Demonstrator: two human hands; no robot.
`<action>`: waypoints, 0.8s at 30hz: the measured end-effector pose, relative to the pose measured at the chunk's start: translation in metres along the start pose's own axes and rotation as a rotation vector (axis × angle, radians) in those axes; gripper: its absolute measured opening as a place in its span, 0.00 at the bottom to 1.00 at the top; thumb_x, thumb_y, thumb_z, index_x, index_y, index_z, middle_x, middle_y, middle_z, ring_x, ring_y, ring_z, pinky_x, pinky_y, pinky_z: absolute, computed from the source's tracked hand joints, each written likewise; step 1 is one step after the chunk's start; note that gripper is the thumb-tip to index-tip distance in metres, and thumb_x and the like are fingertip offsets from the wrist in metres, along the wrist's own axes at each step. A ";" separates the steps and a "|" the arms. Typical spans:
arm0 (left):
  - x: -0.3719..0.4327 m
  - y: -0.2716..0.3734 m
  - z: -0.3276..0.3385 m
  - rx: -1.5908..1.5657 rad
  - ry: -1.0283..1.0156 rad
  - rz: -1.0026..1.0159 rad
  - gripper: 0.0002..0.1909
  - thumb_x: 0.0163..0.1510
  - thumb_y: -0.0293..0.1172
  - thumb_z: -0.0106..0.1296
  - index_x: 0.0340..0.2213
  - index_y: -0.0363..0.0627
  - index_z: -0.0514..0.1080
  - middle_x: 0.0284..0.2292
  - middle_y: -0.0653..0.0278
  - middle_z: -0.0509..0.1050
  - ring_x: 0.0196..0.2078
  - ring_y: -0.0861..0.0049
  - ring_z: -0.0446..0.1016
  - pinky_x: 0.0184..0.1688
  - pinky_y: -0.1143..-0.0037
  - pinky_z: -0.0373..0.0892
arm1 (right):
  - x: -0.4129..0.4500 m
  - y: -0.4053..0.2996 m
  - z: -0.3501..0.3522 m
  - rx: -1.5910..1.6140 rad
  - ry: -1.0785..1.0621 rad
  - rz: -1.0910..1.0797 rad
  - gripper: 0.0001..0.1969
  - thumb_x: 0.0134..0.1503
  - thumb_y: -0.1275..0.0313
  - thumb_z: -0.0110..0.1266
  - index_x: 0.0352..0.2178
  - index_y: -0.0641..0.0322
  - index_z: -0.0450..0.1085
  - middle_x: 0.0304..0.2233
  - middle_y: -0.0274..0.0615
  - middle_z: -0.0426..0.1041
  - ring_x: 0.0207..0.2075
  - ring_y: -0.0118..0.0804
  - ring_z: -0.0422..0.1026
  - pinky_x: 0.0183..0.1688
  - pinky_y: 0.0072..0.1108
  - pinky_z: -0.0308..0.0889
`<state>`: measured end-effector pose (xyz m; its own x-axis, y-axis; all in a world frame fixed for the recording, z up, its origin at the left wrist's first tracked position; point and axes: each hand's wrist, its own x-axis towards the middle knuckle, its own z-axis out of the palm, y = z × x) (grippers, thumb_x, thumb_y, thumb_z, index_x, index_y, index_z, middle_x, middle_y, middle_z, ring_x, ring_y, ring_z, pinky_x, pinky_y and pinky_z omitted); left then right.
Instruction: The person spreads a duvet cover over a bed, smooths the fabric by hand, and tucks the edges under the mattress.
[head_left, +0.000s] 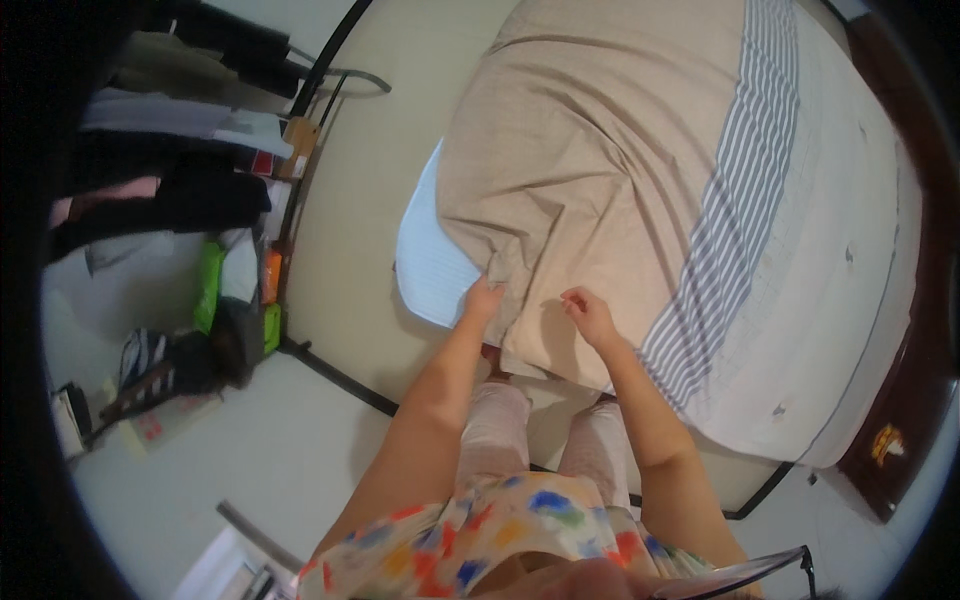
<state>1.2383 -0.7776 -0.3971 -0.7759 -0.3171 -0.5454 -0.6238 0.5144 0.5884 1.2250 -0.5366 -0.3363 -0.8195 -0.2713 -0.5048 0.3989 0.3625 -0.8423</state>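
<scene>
A beige quilt or duvet (570, 135) with a grey-and-white striped band (750, 225) lies rumpled across the bed, creases gathering near its middle. My left hand (484, 298) grips the cloth at its near left edge. Beside it, a light blue, finely ribbed pad or the quilt's underside (431, 247) shows from under the beige cloth. Over the near part of the quilt hovers my right hand (591, 316), its fingers loosely curled with no cloth visible in them; a shadow falls below it.
A pale sheet with a thin dark line (832, 300) covers the bed's right side, by a dark wooden headboard (900, 375). The cream surface (352, 187) on the left has a black frame edge (345, 382). Hanging clothes (172, 172) and bags (210, 285) line the left.
</scene>
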 end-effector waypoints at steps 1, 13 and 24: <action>0.000 0.000 -0.010 -0.126 -0.136 0.028 0.26 0.42 0.32 0.51 0.45 0.38 0.61 0.39 0.49 0.69 0.43 0.60 0.67 0.45 0.72 0.62 | -0.002 -0.007 0.019 0.019 0.020 0.003 0.09 0.49 0.74 0.49 0.33 0.66 0.66 0.27 0.42 0.70 0.29 0.32 0.69 0.33 0.20 0.64; -0.031 0.017 -0.158 -0.589 -0.348 -0.121 0.17 0.48 0.31 0.49 0.40 0.38 0.64 0.35 0.65 0.70 0.39 0.80 0.67 0.42 0.80 0.62 | 0.012 -0.093 0.212 -0.191 0.122 -0.289 0.39 0.38 0.69 0.59 0.52 0.63 0.49 0.52 0.58 0.51 0.52 0.55 0.54 0.51 0.33 0.55; 0.009 0.082 -0.151 0.587 -0.195 0.825 0.36 0.31 0.24 0.57 0.46 0.48 0.59 0.48 0.55 0.59 0.54 0.60 0.53 0.55 0.65 0.51 | 0.008 -0.090 0.104 0.129 0.151 0.109 0.14 0.41 0.76 0.46 0.34 0.67 0.63 0.28 0.52 0.70 0.29 0.41 0.69 0.33 0.26 0.63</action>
<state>1.1660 -0.8581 -0.2634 -0.8802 0.4195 -0.2221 0.2812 0.8379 0.4678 1.2249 -0.6639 -0.2838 -0.8171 -0.0971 -0.5683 0.5297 0.2627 -0.8065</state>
